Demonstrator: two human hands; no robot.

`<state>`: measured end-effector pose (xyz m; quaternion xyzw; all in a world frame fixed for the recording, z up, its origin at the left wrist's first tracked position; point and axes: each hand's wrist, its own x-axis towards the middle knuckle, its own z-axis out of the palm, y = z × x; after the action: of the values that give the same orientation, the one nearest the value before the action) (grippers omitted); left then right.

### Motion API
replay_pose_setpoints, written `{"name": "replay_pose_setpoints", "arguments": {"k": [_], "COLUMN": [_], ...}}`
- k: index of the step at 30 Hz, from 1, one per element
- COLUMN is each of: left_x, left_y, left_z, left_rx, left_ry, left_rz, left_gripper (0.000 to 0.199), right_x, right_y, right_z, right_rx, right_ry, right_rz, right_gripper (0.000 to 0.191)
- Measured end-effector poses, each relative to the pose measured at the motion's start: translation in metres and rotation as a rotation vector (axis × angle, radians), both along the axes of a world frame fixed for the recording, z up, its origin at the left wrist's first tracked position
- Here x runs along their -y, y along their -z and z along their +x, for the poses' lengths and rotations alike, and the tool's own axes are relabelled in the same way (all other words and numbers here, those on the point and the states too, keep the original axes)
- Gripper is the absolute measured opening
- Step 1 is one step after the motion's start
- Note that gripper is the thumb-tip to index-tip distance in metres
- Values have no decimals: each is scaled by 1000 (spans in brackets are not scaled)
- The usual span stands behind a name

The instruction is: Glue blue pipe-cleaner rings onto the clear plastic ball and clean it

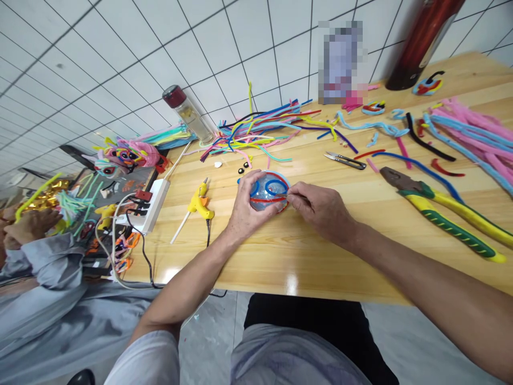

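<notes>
A round, light-blue pipe-cleaner piece (264, 205) with red strips and blue rings on it is held over the table in front of me. My left hand (247, 206) wraps around its left side, thumb along the near edge. At its right edge, my right hand (320, 209) has thumb and fingers pinched together; what lies between the fingertips, if anything, is hidden. Just beyond the piece are small black beads (242, 168). A yellow glue gun (199, 200) lies to the left of my left hand.
Loose pipe cleaners (256, 131) are piled by the tiled wall beside a glass bottle (188, 115). Small snips (344, 160) and large pliers (441, 208) lie to the right. A white power strip (154, 206) with cords is at left, near another person's hands (32, 227).
</notes>
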<state>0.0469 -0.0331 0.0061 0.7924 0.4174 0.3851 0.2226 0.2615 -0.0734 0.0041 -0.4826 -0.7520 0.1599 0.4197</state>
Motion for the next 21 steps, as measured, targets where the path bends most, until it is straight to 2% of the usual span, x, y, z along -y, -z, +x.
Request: {"name": "replay_pose_setpoints", "arguments": {"k": [21], "left_x": [-3], "left_y": [-3], "left_z": [-1], "left_rx": [-77], "left_ry": [37], "left_rz": [63], "left_gripper": [71], "right_x": [-3], "right_y": [-4], "right_z": [-3], "right_rx": [25], "right_ry": [26], "right_rz": [-8], "right_gripper": [20]}}
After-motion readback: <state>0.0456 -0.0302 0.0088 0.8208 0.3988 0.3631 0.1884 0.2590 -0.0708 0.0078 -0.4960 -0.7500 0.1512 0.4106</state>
